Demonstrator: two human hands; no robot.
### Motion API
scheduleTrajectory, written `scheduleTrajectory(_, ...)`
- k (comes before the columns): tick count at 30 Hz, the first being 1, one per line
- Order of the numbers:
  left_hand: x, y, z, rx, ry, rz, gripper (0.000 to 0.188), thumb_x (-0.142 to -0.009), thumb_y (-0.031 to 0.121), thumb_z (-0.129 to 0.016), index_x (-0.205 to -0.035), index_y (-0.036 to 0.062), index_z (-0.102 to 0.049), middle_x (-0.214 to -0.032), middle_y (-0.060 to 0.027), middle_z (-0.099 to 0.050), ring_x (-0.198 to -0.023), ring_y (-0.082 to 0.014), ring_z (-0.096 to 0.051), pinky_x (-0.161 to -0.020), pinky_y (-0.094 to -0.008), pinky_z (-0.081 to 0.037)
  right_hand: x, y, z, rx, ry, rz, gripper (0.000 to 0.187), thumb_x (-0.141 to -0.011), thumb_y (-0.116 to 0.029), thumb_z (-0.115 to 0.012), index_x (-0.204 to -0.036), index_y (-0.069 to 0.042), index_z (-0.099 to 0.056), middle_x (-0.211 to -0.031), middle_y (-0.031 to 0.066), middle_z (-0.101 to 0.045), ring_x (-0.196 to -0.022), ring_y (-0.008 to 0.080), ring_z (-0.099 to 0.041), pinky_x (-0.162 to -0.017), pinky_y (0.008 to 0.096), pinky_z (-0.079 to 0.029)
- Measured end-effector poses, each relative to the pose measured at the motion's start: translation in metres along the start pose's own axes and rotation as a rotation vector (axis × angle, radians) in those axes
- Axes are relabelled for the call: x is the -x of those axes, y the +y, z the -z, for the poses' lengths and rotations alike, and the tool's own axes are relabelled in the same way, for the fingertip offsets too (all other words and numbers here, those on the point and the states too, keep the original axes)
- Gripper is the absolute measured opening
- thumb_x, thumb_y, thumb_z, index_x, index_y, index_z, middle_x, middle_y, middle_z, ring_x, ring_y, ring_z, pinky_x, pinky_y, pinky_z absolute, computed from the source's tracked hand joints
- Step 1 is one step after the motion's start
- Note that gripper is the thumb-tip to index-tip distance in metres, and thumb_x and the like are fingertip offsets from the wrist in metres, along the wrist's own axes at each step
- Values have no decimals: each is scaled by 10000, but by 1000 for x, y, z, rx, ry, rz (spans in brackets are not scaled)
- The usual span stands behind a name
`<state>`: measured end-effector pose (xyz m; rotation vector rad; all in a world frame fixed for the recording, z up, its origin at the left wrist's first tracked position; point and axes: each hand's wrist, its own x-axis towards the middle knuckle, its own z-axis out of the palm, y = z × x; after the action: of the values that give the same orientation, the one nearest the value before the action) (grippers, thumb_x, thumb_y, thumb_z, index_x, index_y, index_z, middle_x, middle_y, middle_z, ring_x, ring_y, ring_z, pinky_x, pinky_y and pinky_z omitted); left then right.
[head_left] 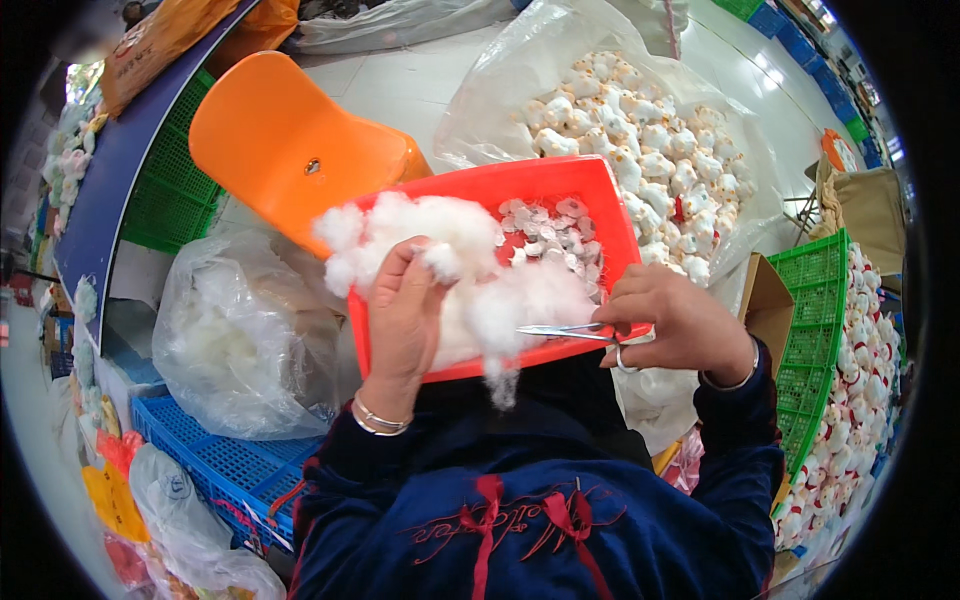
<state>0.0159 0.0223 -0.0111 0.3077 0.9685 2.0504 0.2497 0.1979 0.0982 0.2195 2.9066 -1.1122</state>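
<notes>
My left hand (405, 315) is raised over the left part of a red plastic tray (618, 215). Its thumb and fingers pinch a small white piece (441, 262); whether this is loose fluff or a small plush part, I cannot tell. In my right hand (678, 318), at the tray's near right corner, is a pair of slim metal scissors (560, 331), tips pointing left. White fibre stuffing (425, 222) heaps in the tray, and a tuft hangs over the near rim. Behind the scissors lie many flat, pale discs (550, 236).
An orange chair (290, 140) stands beyond the tray. A clear bag of small white plush pieces (640, 130) sits at the far right. Left are a bag of stuffing (240, 340) and a blue crate (225, 455); right, a green crate (808, 340) beside more plush pieces.
</notes>
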Motion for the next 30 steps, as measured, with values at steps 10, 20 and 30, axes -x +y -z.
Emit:
scheduleTrajectory(10,4,2,-18,7,-49,105,236,-1076,173,-535,-1284,78,-592,-1035,-19,-635,-697,-89,-522,-550,-236,-429,-6,-8,-18,122,-90,-89,476,-745,-241,-867,-1148,-48,-704,-1004,117,-661,-1020,332,-614,-893,422,-494)
scheduleTrajectory(20,7,-3,-32,2,51,97,237,-1065,142,-518,-1267,49,-603,-997,-23,-649,-749,-92,-567,-596,-243,-471,-20,-16,-42,284,39,-54,553,-705,-281,-882,-1175,-69,-682,-1120,105,-632,-1109,323,-563,-939,421,-443)
scheduleTrajectory(30,15,-12,-35,73,-12,44,180,-1067,112,-565,-1217,38,-631,-1070,-42,-698,-893,-80,-653,-808,-237,-553,-16,-8,-47,287,48,-63,427,-735,-244,-870,-1109,-89,-735,-944,71,-662,-966,266,-617,-869,392,-461)
